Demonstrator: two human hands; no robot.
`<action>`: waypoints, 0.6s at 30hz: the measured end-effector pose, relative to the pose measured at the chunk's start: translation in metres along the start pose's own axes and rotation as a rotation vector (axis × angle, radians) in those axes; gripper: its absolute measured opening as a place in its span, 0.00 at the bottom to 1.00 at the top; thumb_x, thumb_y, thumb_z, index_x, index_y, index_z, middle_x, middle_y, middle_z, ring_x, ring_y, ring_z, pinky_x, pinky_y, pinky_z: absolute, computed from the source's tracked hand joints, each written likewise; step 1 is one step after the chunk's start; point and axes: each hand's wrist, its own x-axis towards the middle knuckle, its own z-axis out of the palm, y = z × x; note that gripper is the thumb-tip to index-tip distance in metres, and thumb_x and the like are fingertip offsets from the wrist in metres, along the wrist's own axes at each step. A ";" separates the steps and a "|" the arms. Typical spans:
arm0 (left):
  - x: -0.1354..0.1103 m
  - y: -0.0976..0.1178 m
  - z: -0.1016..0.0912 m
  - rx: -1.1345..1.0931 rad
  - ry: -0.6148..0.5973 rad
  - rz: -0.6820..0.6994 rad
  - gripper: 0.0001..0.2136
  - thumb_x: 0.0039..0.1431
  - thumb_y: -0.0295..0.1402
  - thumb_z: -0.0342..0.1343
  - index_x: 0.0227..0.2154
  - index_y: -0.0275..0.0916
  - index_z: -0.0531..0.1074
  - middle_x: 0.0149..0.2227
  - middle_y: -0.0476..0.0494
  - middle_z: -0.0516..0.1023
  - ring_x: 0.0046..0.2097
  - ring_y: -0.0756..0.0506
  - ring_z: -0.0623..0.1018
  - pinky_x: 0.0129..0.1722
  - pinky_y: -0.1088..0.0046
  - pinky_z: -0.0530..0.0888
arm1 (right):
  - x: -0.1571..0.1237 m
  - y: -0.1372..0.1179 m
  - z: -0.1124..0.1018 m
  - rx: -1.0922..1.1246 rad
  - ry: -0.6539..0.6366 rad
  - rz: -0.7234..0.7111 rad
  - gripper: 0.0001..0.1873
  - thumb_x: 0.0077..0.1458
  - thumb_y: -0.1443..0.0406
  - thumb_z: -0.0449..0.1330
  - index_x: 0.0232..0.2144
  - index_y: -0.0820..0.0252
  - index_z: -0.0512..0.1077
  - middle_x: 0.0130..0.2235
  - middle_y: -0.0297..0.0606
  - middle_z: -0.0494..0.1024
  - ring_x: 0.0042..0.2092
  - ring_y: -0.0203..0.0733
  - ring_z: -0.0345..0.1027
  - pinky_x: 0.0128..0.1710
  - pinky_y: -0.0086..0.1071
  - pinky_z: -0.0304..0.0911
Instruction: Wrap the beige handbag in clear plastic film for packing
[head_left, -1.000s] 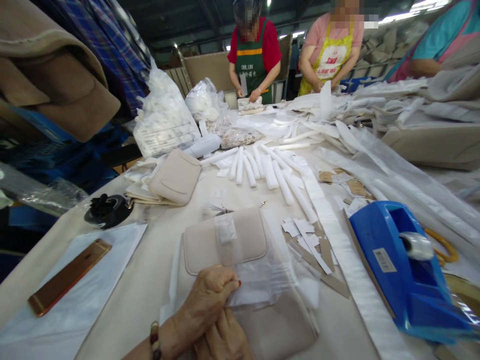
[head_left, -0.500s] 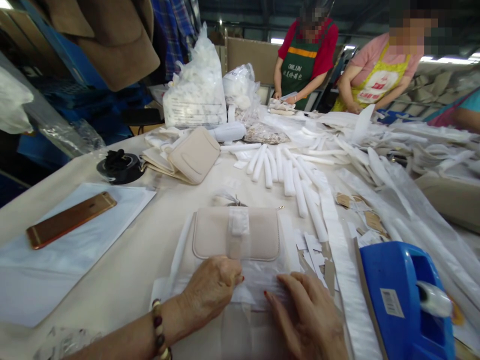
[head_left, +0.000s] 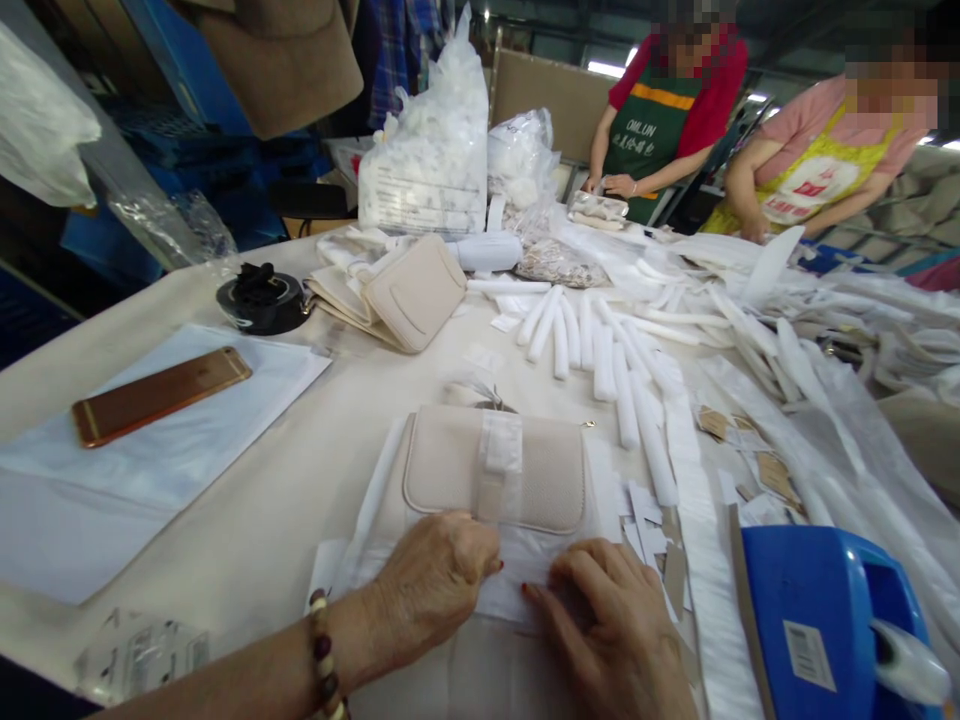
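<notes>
Cream cloth covers the long worktop (head_left: 315, 430) of a packing hall. At its far side, toward 1 o'clock, two other people in a green apron (head_left: 651, 130) and a yellow apron (head_left: 806, 185) stand over their own pieces.

Directly before the person lies the beige flap handbag of smooth leather (head_left: 457, 465), flat and with the flap up. A cloudy plastic strip (head_left: 501, 458) runs over the middle of the flap, probably to cover the clasp. The lower part of the bag is under a thin white wrapping sheet (head_left: 525, 590).

The left hand (head_left: 439, 590) rests at 6 o'clock of the flap. Its fingers are curled nearly closed, and the tips with the thumb appear to nip the sheet, I think to keep it from sliding. The right hand (head_left: 615, 630) lies at 5 o'clock with its fingers open and flat on the same sheet, gripping nothing, as if pressing it smooth against the bag.

At 3 o'clock, within easy reach of the right hand, stands a blue plastic tape dispenser (head_left: 817, 620). At 9 o'clock a gold smartphone (head_left: 161, 395) lies on a white paper, well apart. Toward 12 o'clock are white paper rolls (head_left: 559, 345) in a row and a second beige bag (head_left: 416, 292).
</notes>
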 end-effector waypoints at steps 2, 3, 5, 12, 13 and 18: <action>-0.001 0.001 0.000 0.018 0.007 0.006 0.10 0.56 0.26 0.53 0.20 0.36 0.71 0.22 0.47 0.73 0.26 0.48 0.69 0.25 0.74 0.56 | 0.002 0.000 0.000 -0.006 -0.030 -0.006 0.08 0.54 0.62 0.61 0.25 0.55 0.67 0.28 0.30 0.70 0.31 0.40 0.64 0.32 0.34 0.53; -0.001 0.001 0.000 0.028 0.016 0.012 0.10 0.56 0.26 0.53 0.20 0.36 0.71 0.22 0.47 0.73 0.26 0.48 0.69 0.25 0.73 0.57 | 0.002 0.000 0.000 -0.007 -0.045 -0.013 0.09 0.55 0.62 0.60 0.25 0.55 0.67 0.28 0.31 0.70 0.31 0.40 0.64 0.32 0.34 0.53; -0.002 0.001 0.000 0.041 0.040 0.038 0.09 0.55 0.24 0.53 0.20 0.36 0.70 0.22 0.48 0.72 0.26 0.48 0.69 0.25 0.73 0.57 | 0.003 0.002 -0.001 0.006 -0.069 -0.016 0.09 0.57 0.63 0.58 0.25 0.55 0.66 0.28 0.31 0.70 0.31 0.40 0.63 0.32 0.34 0.53; -0.009 -0.002 0.004 0.036 0.202 0.215 0.12 0.56 0.19 0.48 0.20 0.38 0.65 0.20 0.51 0.66 0.24 0.49 0.65 0.25 0.73 0.59 | 0.003 0.011 0.006 0.119 -0.104 -0.002 0.11 0.60 0.65 0.54 0.25 0.57 0.63 0.28 0.33 0.68 0.32 0.39 0.62 0.32 0.32 0.56; -0.010 -0.003 0.005 0.045 0.235 0.248 0.12 0.56 0.19 0.47 0.21 0.38 0.64 0.21 0.51 0.66 0.25 0.48 0.65 0.26 0.72 0.60 | 0.003 0.011 0.008 0.117 -0.097 0.003 0.11 0.60 0.65 0.54 0.25 0.57 0.63 0.29 0.34 0.68 0.32 0.39 0.62 0.32 0.32 0.56; -0.015 0.002 0.001 0.158 0.291 0.336 0.11 0.60 0.20 0.44 0.24 0.38 0.63 0.24 0.48 0.66 0.27 0.46 0.65 0.27 0.69 0.63 | 0.001 0.012 0.017 0.102 -0.041 0.009 0.10 0.59 0.67 0.54 0.24 0.57 0.63 0.29 0.35 0.67 0.32 0.40 0.61 0.31 0.32 0.55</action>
